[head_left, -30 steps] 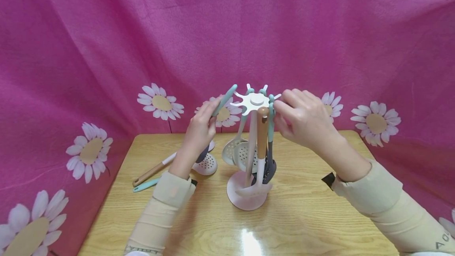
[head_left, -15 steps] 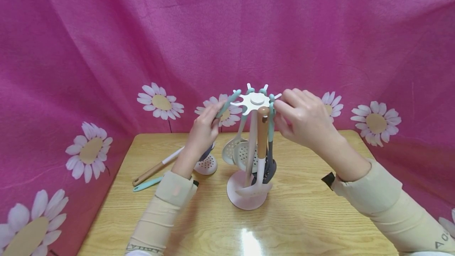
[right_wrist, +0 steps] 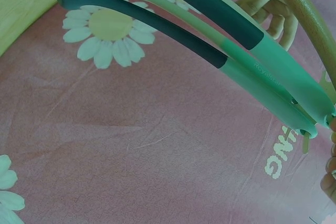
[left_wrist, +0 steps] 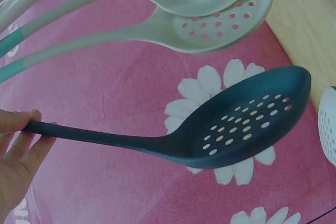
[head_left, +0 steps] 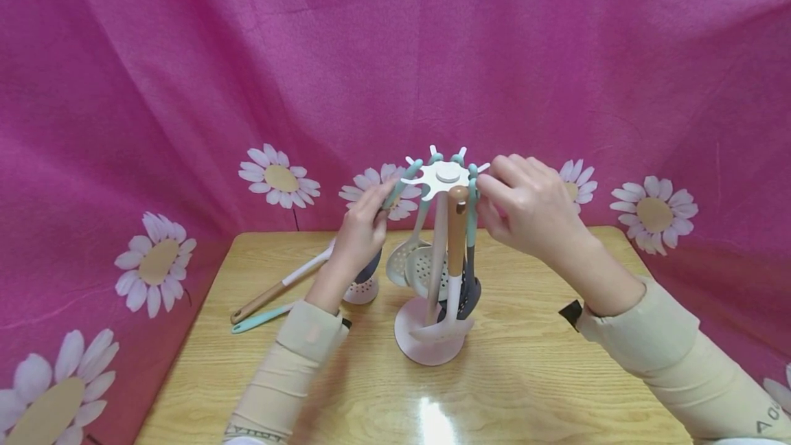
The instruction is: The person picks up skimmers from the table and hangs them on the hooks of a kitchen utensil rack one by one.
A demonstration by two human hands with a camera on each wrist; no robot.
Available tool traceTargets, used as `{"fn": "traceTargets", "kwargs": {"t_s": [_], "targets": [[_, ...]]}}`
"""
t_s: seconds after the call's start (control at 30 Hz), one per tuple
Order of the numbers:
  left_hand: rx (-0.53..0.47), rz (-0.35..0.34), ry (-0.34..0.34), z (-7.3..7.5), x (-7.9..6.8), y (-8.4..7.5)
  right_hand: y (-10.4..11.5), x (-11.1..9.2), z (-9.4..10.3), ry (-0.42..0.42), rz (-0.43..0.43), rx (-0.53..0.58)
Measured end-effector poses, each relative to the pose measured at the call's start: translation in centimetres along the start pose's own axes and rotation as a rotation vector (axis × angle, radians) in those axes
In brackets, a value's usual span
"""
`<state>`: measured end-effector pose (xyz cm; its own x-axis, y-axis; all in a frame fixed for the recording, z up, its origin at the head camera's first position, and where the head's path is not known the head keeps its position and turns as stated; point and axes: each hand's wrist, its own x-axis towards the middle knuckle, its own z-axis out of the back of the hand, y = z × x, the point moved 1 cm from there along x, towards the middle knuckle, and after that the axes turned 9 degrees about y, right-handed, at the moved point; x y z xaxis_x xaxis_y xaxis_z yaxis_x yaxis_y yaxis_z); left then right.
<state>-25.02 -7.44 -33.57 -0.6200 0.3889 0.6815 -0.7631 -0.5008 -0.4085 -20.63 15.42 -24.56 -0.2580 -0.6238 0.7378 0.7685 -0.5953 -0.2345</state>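
My left hand (head_left: 361,225) holds a dark slotted spoon (left_wrist: 181,142) by its mint handle, left of the utensil rack (head_left: 448,172). The handle's tip is beside the rack's left arms; whether it touches one I cannot tell. In the left wrist view the spoon's perforated bowl points away from the hand. My right hand (head_left: 531,204) has curled fingers pinching the top of a mint-handled dark utensil (head_left: 472,215) hanging at the rack's right. In the right wrist view my right fingertips (right_wrist: 331,174) show at the edge, near that handle's end.
Pale slotted spoons (head_left: 402,259) hang behind on the rack; a white utensil with a wooden handle (head_left: 456,239) hangs in front. On the wooden table (head_left: 525,376) at left lie a wooden-handled utensil (head_left: 259,301), a mint-handled one (head_left: 253,323) and a white perforated head (head_left: 361,292).
My left hand has moved right, bringing the slotted spoon's handle tip to the rack's left arms and slightly down. My right hand has stayed in place.
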Motion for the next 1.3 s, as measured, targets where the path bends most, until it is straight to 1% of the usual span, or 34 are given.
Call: {"fn": "traceTargets", "kwargs": {"t_s": [0.3,0.5,0.6,1.03,1.3], "targets": [[-0.011,-0.002,-0.037,-0.8,-0.2,-0.1,0.0,0.0,-0.1,-0.002,-0.004,0.001],[-0.027,-0.024,-0.052,-1.2,-0.3,-0.2,0.0,0.0,-0.1,-0.005,-0.004,0.003],[-0.028,-0.027,-0.055,-1.3,-0.4,-0.2,0.0,0.0,-0.1,-0.007,-0.002,0.005],[-0.047,-0.007,-0.024,-1.7,-0.8,-0.4,0.0,0.0,-0.1,-0.005,-0.005,0.004],[-0.050,-0.030,-0.045,-2.0,-0.8,-0.3,0.0,0.0,-0.1,-0.004,-0.006,0.000]]}}
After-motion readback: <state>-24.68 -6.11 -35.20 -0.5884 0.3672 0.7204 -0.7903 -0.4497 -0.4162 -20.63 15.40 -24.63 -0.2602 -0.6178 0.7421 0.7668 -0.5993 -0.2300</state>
